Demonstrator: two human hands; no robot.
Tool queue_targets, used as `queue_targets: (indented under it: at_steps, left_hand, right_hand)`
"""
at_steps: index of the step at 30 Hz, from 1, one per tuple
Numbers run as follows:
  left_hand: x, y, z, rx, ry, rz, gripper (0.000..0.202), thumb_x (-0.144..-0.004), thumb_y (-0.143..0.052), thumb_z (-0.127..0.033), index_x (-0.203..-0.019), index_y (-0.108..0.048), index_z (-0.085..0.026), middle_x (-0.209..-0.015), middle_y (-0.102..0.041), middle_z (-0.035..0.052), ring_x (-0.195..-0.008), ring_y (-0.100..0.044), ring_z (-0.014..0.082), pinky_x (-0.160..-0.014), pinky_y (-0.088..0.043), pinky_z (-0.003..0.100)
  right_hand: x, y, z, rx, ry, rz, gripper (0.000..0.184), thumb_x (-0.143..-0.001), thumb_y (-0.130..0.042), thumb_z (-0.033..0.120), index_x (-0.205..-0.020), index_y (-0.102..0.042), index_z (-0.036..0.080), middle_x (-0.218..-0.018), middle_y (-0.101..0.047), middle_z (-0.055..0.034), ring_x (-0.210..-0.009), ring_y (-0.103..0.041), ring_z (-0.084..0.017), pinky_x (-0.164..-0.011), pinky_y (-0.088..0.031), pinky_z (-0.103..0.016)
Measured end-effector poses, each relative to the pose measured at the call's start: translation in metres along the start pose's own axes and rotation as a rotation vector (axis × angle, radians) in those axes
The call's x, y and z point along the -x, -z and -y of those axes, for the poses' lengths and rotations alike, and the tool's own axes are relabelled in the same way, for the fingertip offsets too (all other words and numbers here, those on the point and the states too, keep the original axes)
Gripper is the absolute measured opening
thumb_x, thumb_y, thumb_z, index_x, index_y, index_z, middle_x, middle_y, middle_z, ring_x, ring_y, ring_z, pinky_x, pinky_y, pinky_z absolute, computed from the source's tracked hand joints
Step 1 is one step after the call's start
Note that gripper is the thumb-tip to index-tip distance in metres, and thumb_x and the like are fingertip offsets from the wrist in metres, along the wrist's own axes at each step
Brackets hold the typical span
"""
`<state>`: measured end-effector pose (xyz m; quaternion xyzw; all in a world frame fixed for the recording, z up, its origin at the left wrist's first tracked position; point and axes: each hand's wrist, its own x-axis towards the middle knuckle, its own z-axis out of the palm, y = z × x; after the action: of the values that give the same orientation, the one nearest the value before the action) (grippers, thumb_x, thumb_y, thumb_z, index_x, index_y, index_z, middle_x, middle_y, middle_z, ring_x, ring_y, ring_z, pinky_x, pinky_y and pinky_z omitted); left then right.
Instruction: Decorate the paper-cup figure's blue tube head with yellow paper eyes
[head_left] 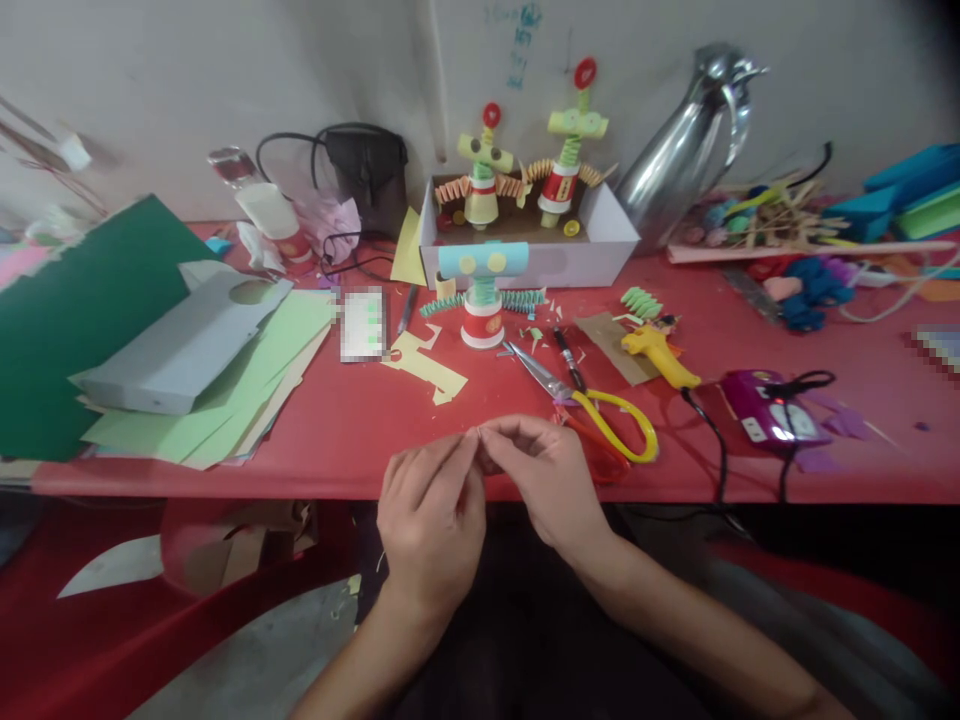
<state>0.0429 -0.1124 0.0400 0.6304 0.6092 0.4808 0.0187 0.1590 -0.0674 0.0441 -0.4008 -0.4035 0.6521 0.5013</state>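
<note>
Both hands meet at the front edge of the red table (330, 440), fingertips pinched together. My left hand (433, 505) is closed, its thumb and forefinger touching those of the other hand. My right hand (541, 470) is closed in a like pinch. Whatever lies between the fingertips is too small or hidden to make out. Just beyond them stands a paper-cup figure (484, 318) with a blue tube head and folded green paper arms. Scissors (559, 390) with yellow and red handles lie by my right hand, beside a black marker (570, 358). A cut yellow paper scrap (424, 368) lies ahead of my left hand.
At the back, a white box (525, 262) holds two similar figures. A steel jug (686, 140) stands right of it. A yellow glue gun (660, 358) and a purple box (772, 410) with cables lie right. Paper sheets (202, 425) and a grey box (180, 340) are left.
</note>
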Motion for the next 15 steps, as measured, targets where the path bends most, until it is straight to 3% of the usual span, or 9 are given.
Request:
queue_targets:
  at_steps: [7,11,15]
  left_hand:
    - [-0.002,0.009,-0.001,-0.035,-0.105,0.064,0.041,-0.080,-0.068,-0.010,-0.115,-0.074,-0.032,-0.103,-0.076,0.0057,-0.090,-0.069,0.0226,-0.089,-0.048,0.038]
    - [-0.010,0.018,-0.007,0.164,0.104,0.177,0.035,-0.084,-0.064,-0.015,-0.114,-0.075,-0.030,-0.109,-0.074,0.0046,-0.095,-0.069,0.0202,-0.087,-0.053,0.034]
    - [-0.014,0.018,-0.009,0.359,0.386,0.184,0.023,-0.086,-0.068,-0.027,-0.107,-0.077,-0.028,-0.105,-0.075,0.0031,-0.095,-0.070,0.0192,-0.087,-0.056,0.031]
  right_hand:
    - [0.003,0.004,0.001,-0.053,-0.011,0.056,0.012,-0.078,-0.076,0.032,-0.083,-0.078,0.022,-0.075,-0.077,-0.0007,-0.071,-0.072,-0.016,-0.073,-0.063,-0.033]
    - [0.002,0.007,0.000,-0.096,-0.001,0.071,0.010,-0.081,-0.075,0.031,-0.082,-0.078,0.022,-0.072,-0.075,0.0002,-0.066,-0.070,-0.014,-0.070,-0.062,-0.030]
    - [0.003,0.004,-0.002,-0.112,0.007,0.083,0.010,-0.083,-0.074,0.032,-0.083,-0.076,0.022,-0.076,-0.076,0.0002,-0.070,-0.072,-0.015,-0.072,-0.063,-0.031]
